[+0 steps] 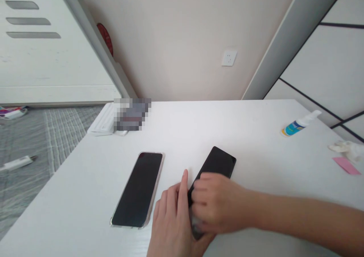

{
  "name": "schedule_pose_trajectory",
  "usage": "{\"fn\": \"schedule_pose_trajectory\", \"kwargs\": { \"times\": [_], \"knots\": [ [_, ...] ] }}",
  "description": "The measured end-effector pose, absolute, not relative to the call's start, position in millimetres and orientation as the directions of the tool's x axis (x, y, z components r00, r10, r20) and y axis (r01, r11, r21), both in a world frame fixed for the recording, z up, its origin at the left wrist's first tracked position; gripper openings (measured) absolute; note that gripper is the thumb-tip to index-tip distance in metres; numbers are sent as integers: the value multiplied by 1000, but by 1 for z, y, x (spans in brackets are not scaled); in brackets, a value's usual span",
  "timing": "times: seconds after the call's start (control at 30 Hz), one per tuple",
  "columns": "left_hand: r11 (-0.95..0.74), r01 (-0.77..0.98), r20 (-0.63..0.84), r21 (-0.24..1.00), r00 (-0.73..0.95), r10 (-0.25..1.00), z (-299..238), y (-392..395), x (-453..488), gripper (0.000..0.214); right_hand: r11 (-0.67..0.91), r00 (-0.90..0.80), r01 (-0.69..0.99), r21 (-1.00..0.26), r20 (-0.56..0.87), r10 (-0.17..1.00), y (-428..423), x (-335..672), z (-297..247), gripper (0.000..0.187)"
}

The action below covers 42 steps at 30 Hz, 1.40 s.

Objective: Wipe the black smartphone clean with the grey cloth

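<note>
Two dark-screened phones lie on the white table (256,135). The left phone (138,188) wears a clear case and lies untouched. Over the near end of the right black phone (217,162) are both my hands. My left hand (173,219) rests against its left edge with the index finger stretched along it. My right hand (216,202) covers the phone's lower half, fingers curled and pressing on the screen. Something small and pale shows under my right hand; I cannot tell what it is.
A small spray bottle (298,125) with a blue label lies at the right. A crumpled white cloth (347,148) and a pink slip (346,166) sit near the right edge. A white box (104,122) lies at the back left. A cable plug (17,162) is on the floor.
</note>
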<state>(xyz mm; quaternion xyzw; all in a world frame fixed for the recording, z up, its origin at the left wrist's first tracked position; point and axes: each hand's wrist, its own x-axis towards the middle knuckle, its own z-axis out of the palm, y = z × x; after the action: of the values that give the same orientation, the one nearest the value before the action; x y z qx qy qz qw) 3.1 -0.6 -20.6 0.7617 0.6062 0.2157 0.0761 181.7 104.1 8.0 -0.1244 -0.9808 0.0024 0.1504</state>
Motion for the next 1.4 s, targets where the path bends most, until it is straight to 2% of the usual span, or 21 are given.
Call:
{"fn": "schedule_pose_trajectory", "kwargs": {
  "times": [0.03, 0.07, 0.2, 0.27, 0.33, 0.43, 0.5, 0.63, 0.7, 0.77, 0.83, 0.9, 1.03, 1.13, 1.2, 1.27, 1.33, 1.4],
  "knots": [
    [-257, 891, 240, 374, 175, 955, -21, -1, 3, 123, 980, -936, 193, -48, 291, 198, 100, 178, 6, 25],
    [-253, 896, 244, 366, 170, 955, -21, -1, 3, 122, 979, -935, 200, -51, 287, 206, 102, 178, 5, 27],
    [-203, 912, 240, 357, 121, 963, -21, -1, 5, 121, 893, -853, 449, -36, 281, 440, 142, 196, 9, 32],
    [-200, 908, 232, 369, 118, 965, -20, -1, 6, 123, 851, -812, 524, -29, 284, 509, 144, 199, 12, 32],
    [-206, 902, 233, 380, 122, 965, -20, -1, 6, 126, 860, -820, 509, -32, 284, 496, 121, 190, 12, 27],
    [-218, 891, 229, 397, 134, 964, -21, -2, 5, 126, 924, -884, 379, -61, 271, 380, 83, 170, 7, 17],
    [-214, 895, 239, 392, 126, 963, -22, -2, 6, 125, 921, -885, 383, -71, 258, 388, 83, 168, 6, 18],
    [-198, 910, 248, 364, 111, 962, -21, -1, 6, 121, 795, -767, 606, -34, 240, 595, 126, 187, 12, 27],
    [-203, 911, 245, 360, 118, 962, -21, -1, 5, 121, 748, -726, 664, -8, 233, 647, 129, 191, 15, 25],
    [-223, 906, 253, 361, 135, 958, -21, -1, 4, 122, 791, -773, 612, -7, 206, 600, 109, 185, 16, 17],
    [-245, 897, 247, 367, 159, 956, -20, -1, 4, 122, 870, -856, 491, -37, 163, 490, 83, 177, 18, 10],
    [-245, 898, 248, 366, 160, 956, -20, -1, 3, 122, 893, -887, 445, -67, 104, 450, 72, 176, 23, 10],
    [-207, 914, 258, 350, 119, 959, -19, -1, 4, 122, 778, -778, 628, -15, 3, 628, 117, 205, 40, 21],
    [-208, 911, 248, 357, 122, 961, -19, -1, 4, 123, 669, -672, 740, 72, 16, 741, 143, 219, 45, 26],
    [-220, 906, 245, 362, 135, 960, -19, -1, 4, 124, 686, -690, 722, 87, 22, 724, 128, 212, 41, 17],
    [-226, 902, 241, 369, 142, 960, -19, -1, 3, 125, 768, -770, 638, 54, 15, 638, 98, 198, 33, 9],
    [-228, 899, 239, 374, 145, 960, -19, -1, 2, 125, 853, -853, 521, -11, 10, 522, 73, 185, 28, 8],
    [-227, 902, 245, 368, 142, 959, -19, -1, 2, 122, 864, -864, 502, -43, 9, 503, 71, 183, 27, 9]
  ]
}}
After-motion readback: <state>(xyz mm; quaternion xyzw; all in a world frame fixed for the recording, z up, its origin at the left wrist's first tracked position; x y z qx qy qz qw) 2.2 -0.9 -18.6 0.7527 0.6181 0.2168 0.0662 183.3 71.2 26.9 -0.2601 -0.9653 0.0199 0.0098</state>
